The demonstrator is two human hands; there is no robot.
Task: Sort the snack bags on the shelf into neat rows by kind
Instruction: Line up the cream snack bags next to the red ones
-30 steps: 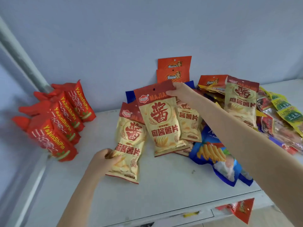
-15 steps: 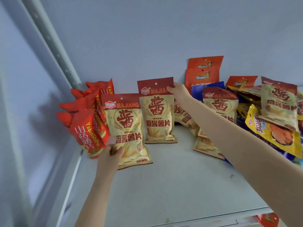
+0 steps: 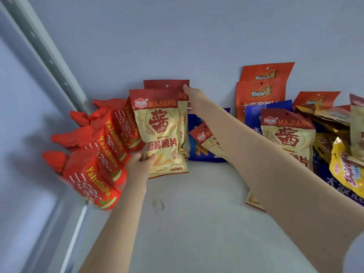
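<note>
Two cream-and-red MAJIANG chip bags stand upright near the back wall, one behind the other. My left hand [image 3: 142, 163] grips the lower left corner of the front MAJIANG bag [image 3: 161, 133]. My right hand [image 3: 194, 100] holds the upper right edge of the rear MAJIANG bag [image 3: 167, 84], which the front bag mostly hides. Just left of them runs a row of red YaJunShiPin bags [image 3: 102, 152]. More MAJIANG bags lie to the right, one under my right forearm [image 3: 204, 134] and one upright [image 3: 287, 136].
Orange bags [image 3: 262, 89] lean on the back wall. Blue bags [image 3: 199, 152] and a mixed heap with a yellow bag [image 3: 346, 170] fill the right side. The white shelf [image 3: 197, 223] has a grey upright post [image 3: 45, 46] at the left.
Both hands carried their MAJIANG bags left and back; the two bags now overlap, standing against the red row. The view also shifted closer and left.
</note>
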